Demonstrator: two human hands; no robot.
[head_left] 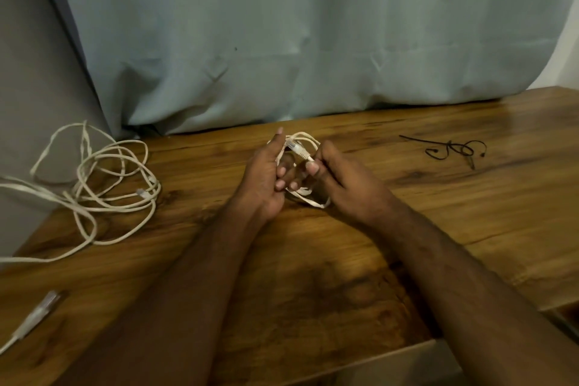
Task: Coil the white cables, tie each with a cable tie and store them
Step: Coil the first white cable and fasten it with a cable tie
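**Mia:** So, which part of the job is this?

**Ben:** I think it is the coiling part. Both hands hold one small coiled white cable (305,147) just above the wooden table (438,213), near the middle. The loops look almost all wound up.

**Mia:** What is the left hand (266,178) doing?

**Ben:** It has its fingers curled around the loops to keep them together. Its thumb sticks up beside the coil.

**Mia:** And the right hand (338,182)?

**Ben:** It pinches the cable just behind the plug (297,150), with thumb and fingers closed on it. The plug points toward the left hand. Both arms reach forward over the table, and the hands almost touch.

**Mia:** What comes next?

**Ben:** My guess is the plug end needs tucking in. Then the coil needs a tie. Some black cable ties (454,149) lie on the table, well off to the right. One hand must keep the loops tight while the other reaches for a tie, or the coil may spring open.

**Mia:** Are there more cables?

**Ben:** Yes. A loose white cable (103,185) lies in a messy heap on the left. Another plug end (37,313) lies near the front left edge. Those are not coiled yet.
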